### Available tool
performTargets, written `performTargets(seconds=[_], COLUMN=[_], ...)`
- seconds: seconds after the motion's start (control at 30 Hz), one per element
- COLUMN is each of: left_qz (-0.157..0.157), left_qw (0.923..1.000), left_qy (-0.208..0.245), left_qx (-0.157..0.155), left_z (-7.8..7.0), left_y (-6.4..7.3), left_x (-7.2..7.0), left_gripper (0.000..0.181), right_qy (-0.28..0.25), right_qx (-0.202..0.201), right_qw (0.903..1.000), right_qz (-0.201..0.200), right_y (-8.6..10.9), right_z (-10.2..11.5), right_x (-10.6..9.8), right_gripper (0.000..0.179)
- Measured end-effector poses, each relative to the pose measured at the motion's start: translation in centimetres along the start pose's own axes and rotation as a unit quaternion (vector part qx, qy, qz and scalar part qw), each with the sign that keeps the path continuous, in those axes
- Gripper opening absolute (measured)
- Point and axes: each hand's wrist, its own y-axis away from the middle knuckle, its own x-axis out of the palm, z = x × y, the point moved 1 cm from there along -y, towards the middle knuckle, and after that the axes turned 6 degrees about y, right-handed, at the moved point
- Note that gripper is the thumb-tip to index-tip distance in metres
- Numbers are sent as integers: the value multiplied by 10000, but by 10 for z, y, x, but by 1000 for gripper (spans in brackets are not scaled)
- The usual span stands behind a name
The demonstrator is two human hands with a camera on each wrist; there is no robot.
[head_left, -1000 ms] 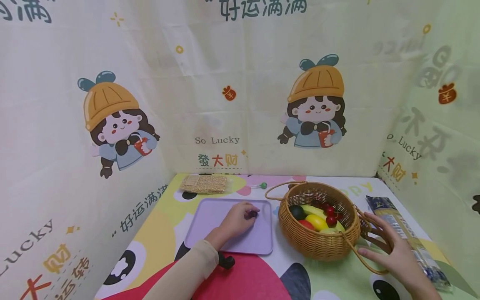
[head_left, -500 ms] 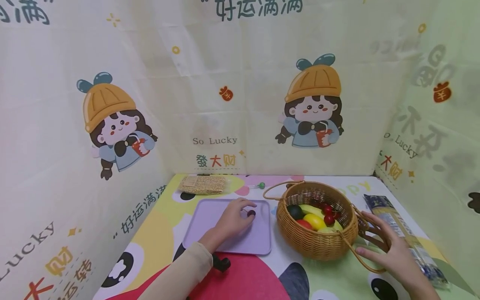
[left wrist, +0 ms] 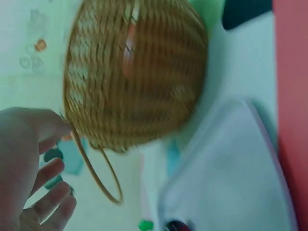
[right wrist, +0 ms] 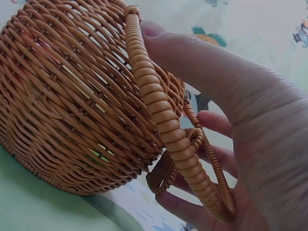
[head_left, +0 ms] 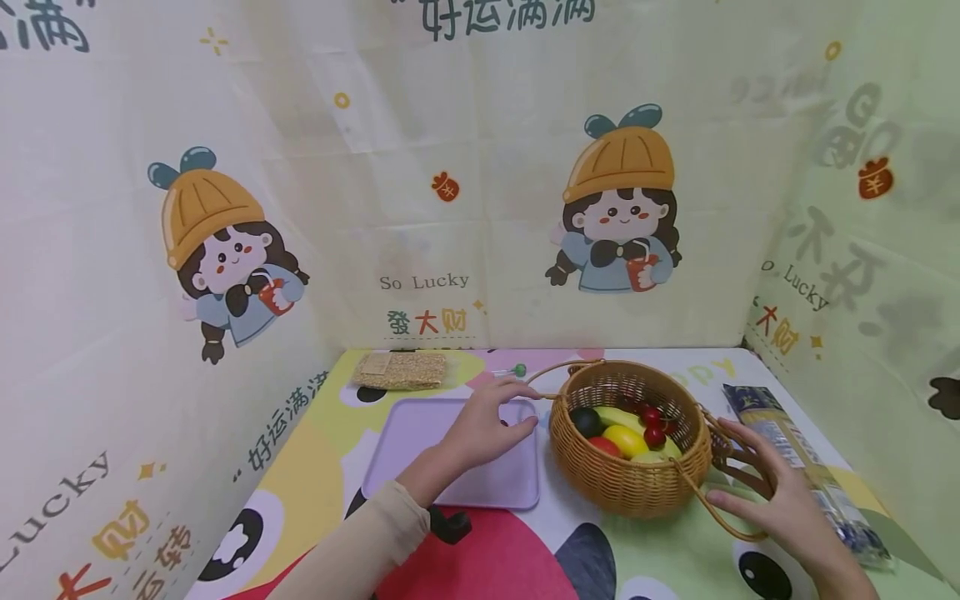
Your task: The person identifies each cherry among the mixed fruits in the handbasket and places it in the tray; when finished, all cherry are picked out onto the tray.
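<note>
Holding the right handle (right wrist: 162, 113) of the basket (head_left: 630, 483) on the right side, our right hand (head_left: 783, 504) curls its fingers around it. Farther, our left hand (head_left: 476, 429) hangs over the tray (head_left: 495, 487), thumb and fingers apart; if it touches the left handle (left wrist: 91, 168), we cannot tell. A dark fruit (left wrist: 177, 225) lies on the tray. Far left, we see a packet (head_left: 405, 372).

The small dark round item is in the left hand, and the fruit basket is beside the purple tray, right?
Not quite: the left wrist view shows the small dark round item on the purple tray, away from the left hand. The fruit basket is indeed beside the tray.
</note>
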Motion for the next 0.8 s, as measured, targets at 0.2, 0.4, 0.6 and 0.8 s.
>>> performTargets(seconds=[0.2,0.4,0.6,0.8], left_qz=[292,859,1511,1878], left_qw=[9980,9920,9841,9798], left_qy=[201,288,227,537], left_qx=[522,884,907,430], left_z=[-38,-68,-81,-80], left_y=[-16,-41,-67,-87], left_x=[10,24,40,57], left_gripper=[27,26,28,28], right_qy=[17,-2,-21,-86], right_qx=[-40,55,193,99], right_qw=[10000,9999,9996,9997], right_qz=[59,137,205,219], right_y=[-1,0,0,-1], right_z=[7,7,2,2], right_x=[0,-2,-1,1], right_gripper=[100,98,98,99])
